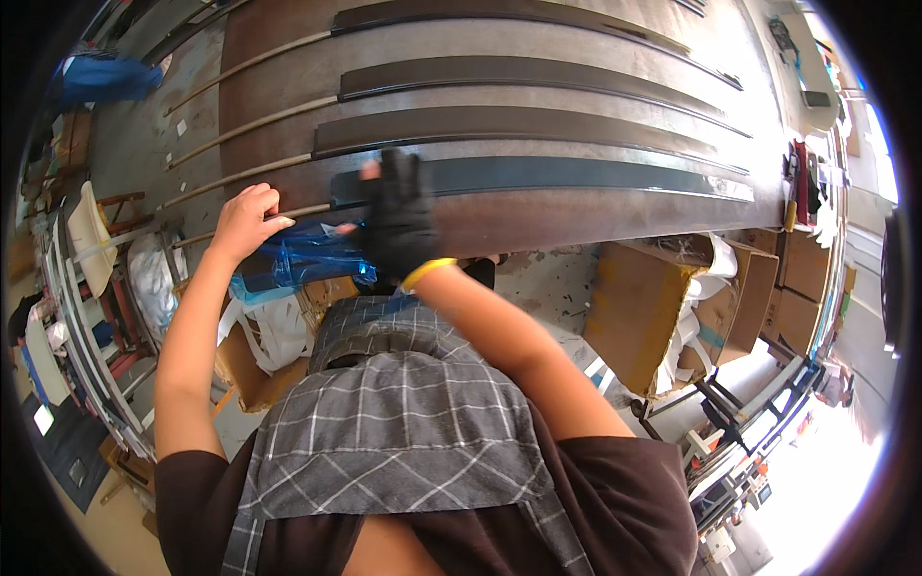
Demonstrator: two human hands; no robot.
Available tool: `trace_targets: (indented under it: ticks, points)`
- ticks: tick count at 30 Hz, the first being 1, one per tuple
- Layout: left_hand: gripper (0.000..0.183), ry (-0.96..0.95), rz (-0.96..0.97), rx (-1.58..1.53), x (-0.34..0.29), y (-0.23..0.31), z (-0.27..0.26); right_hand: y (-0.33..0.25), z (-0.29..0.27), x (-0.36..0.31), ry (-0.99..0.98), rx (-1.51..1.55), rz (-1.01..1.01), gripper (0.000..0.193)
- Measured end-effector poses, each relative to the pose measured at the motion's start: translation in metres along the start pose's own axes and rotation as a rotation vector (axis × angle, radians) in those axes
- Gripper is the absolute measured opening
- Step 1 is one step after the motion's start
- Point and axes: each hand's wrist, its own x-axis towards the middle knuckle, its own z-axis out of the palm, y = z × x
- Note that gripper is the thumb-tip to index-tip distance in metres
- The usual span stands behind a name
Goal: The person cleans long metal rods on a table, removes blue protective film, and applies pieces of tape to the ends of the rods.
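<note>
My bare left hand point(248, 223) is closed, its fingers curled around a thin wooden stick point(309, 209) close to the nearest strip's left end. My right hand point(396, 216), in a black glove with bare fingertips showing, passes over that end, slightly blurred, its fingers stretched out and apart. Under it lies the nearest long strip point(538, 175), dark with a bluish sheen. Crumpled blue plastic film point(312, 252) hangs at the table's near edge between my hands. Whether the gloved fingers touch the strip or film is hard to tell.
More long dark strips point(519, 127) with wooden sticks lie in rows across the brown table point(519, 223). Below right stands a cardboard box point(634, 312) with white sheeting; another box point(254, 379) stands left of my apron. Metal racks line both sides.
</note>
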Motion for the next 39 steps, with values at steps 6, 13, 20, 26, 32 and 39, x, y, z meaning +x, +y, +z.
trace_targets:
  ticks: [6,13,20,26,32,39]
  points:
    - [0.034,-0.035,0.014,0.055,0.005,-0.004,0.0,-0.04,0.026,0.019,0.017,-0.035,0.077,0.101]
    - [0.035,-0.082,-0.04,0.084,0.005,-0.008,0.006,0.173,-0.134,-0.041,0.247,-0.489,0.719,0.096]
    - [0.036,-0.22,-0.231,0.152,0.02,0.019,-0.012,0.369,-0.302,-0.103,0.24,-0.682,0.914,0.093]
    - [0.037,-0.285,-0.382,0.264,0.025,0.02,-0.014,0.525,-0.411,-0.15,0.199,-0.798,1.072,0.091]
    - [0.031,-0.269,-0.426,0.335,0.026,0.021,-0.012,0.573,-0.472,-0.155,0.116,-0.834,1.229,0.093]
    - [0.024,-0.16,-0.345,0.337,0.009,0.028,-0.004,0.484,-0.398,-0.138,0.096,-0.691,0.918,0.086]
